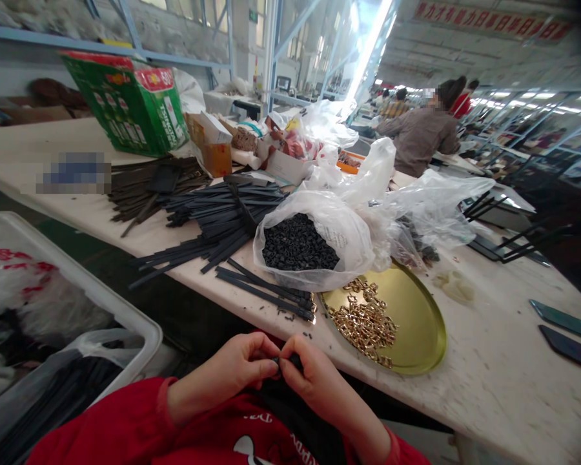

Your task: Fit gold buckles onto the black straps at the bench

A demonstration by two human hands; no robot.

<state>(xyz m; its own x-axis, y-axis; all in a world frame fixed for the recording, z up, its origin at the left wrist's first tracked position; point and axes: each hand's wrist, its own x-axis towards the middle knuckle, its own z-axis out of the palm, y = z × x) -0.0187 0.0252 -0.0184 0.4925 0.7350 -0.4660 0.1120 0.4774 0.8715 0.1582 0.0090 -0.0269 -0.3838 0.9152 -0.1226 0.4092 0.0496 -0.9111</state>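
Note:
My left hand point(230, 369) and my right hand point(317, 381) meet in front of my body, just off the table's near edge. Both are closed, with thumbs and fingertips pinching a black strap point(296, 361). Most of it is hidden by the fingers, and its lower part merges with dark cloth on my lap. Just beyond the hands lie several finished-looking black straps point(264, 294) with gold metal ends. A round gold tray point(419, 323) to the right carries a heap of small gold buckles point(365, 326). Behind it, an open plastic bag point(358, 248) is full of small black loops point(300, 242).
Bundles of black strips point(217, 210) and brown strips point(135, 184) cover the table's left part. A green carton point(126, 110) stands behind them. Two dark phone-like slabs point(569, 345) lie at right. A white bin point(140, 323) is at my left. A person point(416, 139) works farther back.

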